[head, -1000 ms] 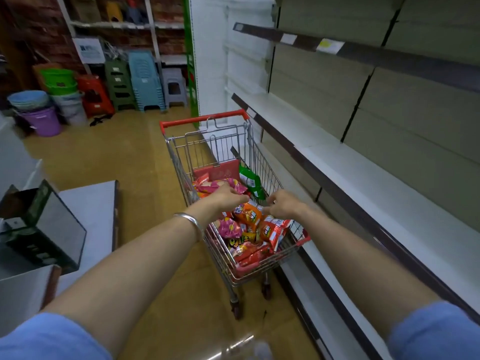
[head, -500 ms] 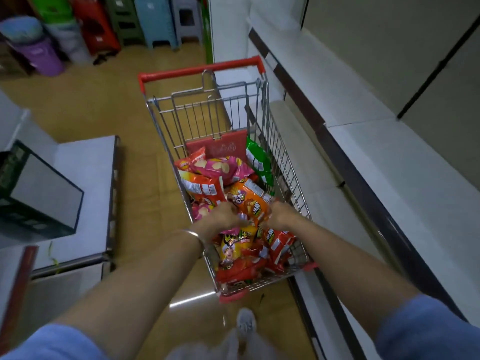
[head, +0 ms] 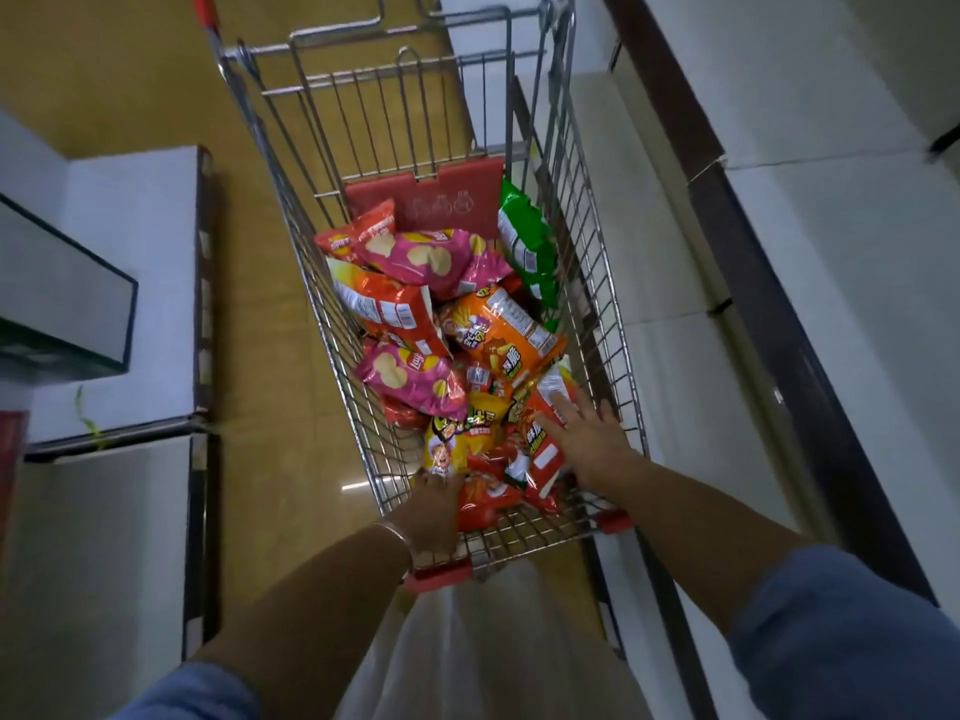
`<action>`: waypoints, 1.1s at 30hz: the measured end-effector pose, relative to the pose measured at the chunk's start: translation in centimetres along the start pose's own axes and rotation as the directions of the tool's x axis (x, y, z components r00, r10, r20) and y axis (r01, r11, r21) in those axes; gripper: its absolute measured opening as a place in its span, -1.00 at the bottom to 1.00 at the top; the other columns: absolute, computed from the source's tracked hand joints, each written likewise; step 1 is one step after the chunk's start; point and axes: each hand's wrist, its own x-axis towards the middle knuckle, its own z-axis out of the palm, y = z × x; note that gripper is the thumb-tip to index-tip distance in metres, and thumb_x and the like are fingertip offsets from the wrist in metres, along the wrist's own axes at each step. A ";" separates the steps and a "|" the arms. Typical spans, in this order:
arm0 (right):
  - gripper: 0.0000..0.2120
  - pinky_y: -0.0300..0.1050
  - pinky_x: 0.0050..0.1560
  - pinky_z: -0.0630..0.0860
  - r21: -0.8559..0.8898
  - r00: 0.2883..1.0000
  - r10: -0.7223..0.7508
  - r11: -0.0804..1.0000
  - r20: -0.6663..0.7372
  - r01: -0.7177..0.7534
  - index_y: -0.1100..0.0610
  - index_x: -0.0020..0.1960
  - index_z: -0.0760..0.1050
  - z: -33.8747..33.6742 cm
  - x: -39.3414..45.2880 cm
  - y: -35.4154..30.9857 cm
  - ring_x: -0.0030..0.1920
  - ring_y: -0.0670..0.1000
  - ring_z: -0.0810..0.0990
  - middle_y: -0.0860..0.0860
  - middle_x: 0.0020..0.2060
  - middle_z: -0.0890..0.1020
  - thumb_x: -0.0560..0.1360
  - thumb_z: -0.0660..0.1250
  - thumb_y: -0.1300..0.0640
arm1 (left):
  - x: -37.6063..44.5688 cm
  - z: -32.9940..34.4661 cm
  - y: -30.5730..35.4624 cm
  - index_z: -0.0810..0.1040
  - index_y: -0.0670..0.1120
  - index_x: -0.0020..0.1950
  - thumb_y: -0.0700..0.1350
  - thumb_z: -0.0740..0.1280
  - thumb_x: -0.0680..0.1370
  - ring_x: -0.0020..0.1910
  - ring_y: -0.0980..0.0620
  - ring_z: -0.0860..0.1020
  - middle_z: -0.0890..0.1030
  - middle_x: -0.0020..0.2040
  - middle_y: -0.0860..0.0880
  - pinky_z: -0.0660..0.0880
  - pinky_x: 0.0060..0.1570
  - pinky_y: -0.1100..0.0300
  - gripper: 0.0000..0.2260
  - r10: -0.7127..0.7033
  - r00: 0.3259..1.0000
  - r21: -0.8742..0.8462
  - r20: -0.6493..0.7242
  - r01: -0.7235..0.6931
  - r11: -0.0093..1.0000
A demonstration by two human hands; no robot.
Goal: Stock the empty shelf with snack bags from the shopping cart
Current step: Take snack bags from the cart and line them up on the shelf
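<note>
**Both hands down in the cart among the bags**

A tan floor (head: 130, 70) runs along the aisle. The wire cart (head: 597, 283) stands beside the white shelf (head: 857, 262) on the right, which has a dark front edge and bare boards. On the left sit grey-white cabinets (head: 130, 283) with a dark-framed box (head: 62, 293) on top.

The bags (head: 498, 335) lie heaped in the cart: pink, orange, red and yellow ones, and a green bag (head: 527, 246) upright against the right wall.

Half a second ago both hands were bunched together over the middle of the pile. Now they are apart and nearer the cart's near end. The right hand (head: 587, 439) lies flat with fingers spread on an orange-red bag (head: 540, 449), gripping nothing. The left hand (head: 434, 511), bracelet at the wrist, reaches down by a yellow bag (head: 449, 449). The camera has tilted lower, losing the far stools and the cart's handle.

The left fingertips are buried among the bags, so its grip cannot be told. The cart's wheels are hidden.
</note>
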 end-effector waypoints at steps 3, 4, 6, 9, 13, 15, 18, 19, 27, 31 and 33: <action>0.01 0.33 0.50 -0.05 -0.031 0.998 0.026 0.999 0.062 -0.024 -0.08 0.61 -0.24 0.0 1.2 0.1 0.56 0.34 -0.16 0.11 0.59 -0.24 0.48 0.44 -0.11 | 1.0 1.9 -0.3 -0.18 -0.07 0.62 -0.12 0.31 0.55 0.56 -0.35 -0.09 -0.01 0.59 -0.29 0.20 0.46 -0.27 -0.18 0.013 1.000 0.080 0.007 -0.013 0.997; 0.02 0.32 0.50 -0.01 -0.026 0.996 0.044 0.999 0.082 -0.042 -0.09 0.61 -0.24 -0.1 1.6 0.1 0.56 0.35 -0.09 0.13 0.60 -0.22 0.47 0.46 -0.09 | 1.4 2.4 -0.4 -0.17 -0.06 0.62 -0.11 0.29 0.58 0.56 -0.35 -0.06 -0.01 0.59 -0.28 0.23 0.44 -0.29 -0.22 0.000 1.000 0.100 0.003 0.000 0.995; 0.01 0.31 0.49 0.07 -0.010 0.993 0.064 0.998 0.102 -0.063 -0.11 0.61 -0.21 -0.5 2.0 0.0 0.54 0.35 0.05 0.14 0.60 -0.15 0.47 0.47 -0.08 | 1.6 2.4 -0.4 -0.14 -0.04 0.63 -0.07 0.25 0.62 0.54 -0.35 0.11 0.06 0.58 -0.29 0.31 0.39 -0.29 -0.28 -0.028 1.000 0.110 -0.013 0.030 0.994; -0.17 0.26 0.44 0.25 0.109 0.998 0.037 0.993 0.050 -0.042 -0.12 0.61 -0.01 -2.0 2.2 -0.1 0.49 0.30 0.21 0.15 0.57 0.05 0.51 0.41 -0.05 | 1.7 1.0 -0.6 0.03 -0.10 0.59 -0.10 0.33 0.59 0.34 -0.26 0.46 0.38 0.43 -0.29 0.45 0.27 -0.08 -0.33 0.035 0.998 0.017 -0.058 -0.034 0.999; -0.38 0.07 0.30 0.44 0.340 0.999 0.006 0.940 -0.039 0.008 -0.02 0.50 0.27 -6.0 1.9 0.1 0.35 0.20 0.44 0.11 0.38 0.42 0.50 0.42 0.11 | 1.6 -2.5 -1.2 0.16 -0.15 0.49 -0.20 0.41 0.51 0.12 -0.21 0.60 0.57 0.21 -0.26 0.57 0.08 0.02 -0.36 -0.021 0.999 -0.272 -0.034 0.011 0.962; -0.48 -0.06 0.15 0.44 0.435 0.999 0.042 0.900 -0.024 -0.028 0.07 0.38 0.34 -8.7 1.2 0.8 0.23 0.15 0.52 0.10 0.19 0.54 0.48 0.44 0.15 | 1.0 -5.2 -1.3 0.27 -0.14 0.37 -0.23 0.47 0.45 0.07 -0.16 0.61 0.56 0.20 -0.20 0.62 0.01 -0.04 -0.43 -0.040 0.999 -0.423 0.011 0.041 0.905; -0.49 -0.08 0.10 0.47 0.576 0.995 0.095 0.815 -0.015 -0.069 0.14 0.32 0.35 -13.1 -0.9 2.1 0.12 0.11 0.53 0.10 0.07 0.54 0.45 0.48 0.21 | -0.7 -10.6 -1.5 0.36 -0.13 0.30 -0.31 0.49 0.43 0.09 -0.19 0.62 0.58 0.15 -0.16 0.63 -0.02 -0.03 -0.49 0.014 0.997 -0.650 0.075 0.038 0.759; -0.49 -0.06 0.14 0.49 0.598 0.993 0.110 0.798 -0.034 -0.068 0.16 0.33 0.38 -14.4 -1.9 2.5 0.13 0.13 0.54 0.12 0.11 0.55 0.44 0.48 0.21 | -1.3 -12.5 -1.8 0.40 -0.12 0.28 -0.33 0.49 0.44 0.11 -0.22 0.62 0.59 0.17 -0.18 0.63 0.01 -0.06 -0.52 0.039 0.995 -0.701 0.087 0.033 0.712; -0.61 -0.13 -0.21 0.53 0.825 0.956 0.246 0.565 -0.162 -0.006 0.10 0.20 0.42 -21.1 -11.2 5.7 -0.06 0.05 0.56 0.09 0.03 0.56 0.46 0.50 0.14 | -6.9 -21.4 -4.3 0.55 -0.22 0.16 -0.26 0.50 0.43 -0.07 -0.08 0.67 0.68 0.02 -0.16 0.63 -0.22 0.17 -0.68 0.118 0.993 -0.769 0.010 -0.068 0.635; -0.70 0.02 0.11 0.55 0.872 0.952 0.249 0.488 -0.178 0.036 0.11 0.20 0.48 -22.7 -15.9 5.7 0.00 0.07 0.59 0.09 0.01 0.61 0.50 0.44 0.19 | -10.4 -23.3 -4.6 0.51 -0.21 0.20 -0.18 0.60 0.24 -0.12 -0.04 0.68 0.70 -0.01 -0.11 0.58 -0.35 0.22 -0.43 0.167 0.984 -0.796 -0.054 -0.143 0.588; -0.73 0.06 0.21 0.53 0.887 0.946 0.260 0.459 -0.195 0.056 0.13 0.20 0.52 -23.1 -17.8 5.2 0.04 0.11 0.63 0.13 0.03 0.65 0.51 0.42 0.19 | -11.5 -23.8 -5.0 0.49 -0.18 0.26 -0.11 0.71 0.08 0.03 -0.14 0.68 0.69 0.10 -0.17 0.64 -0.05 0.02 -0.20 0.175 0.976 -0.808 -0.127 -0.205 0.553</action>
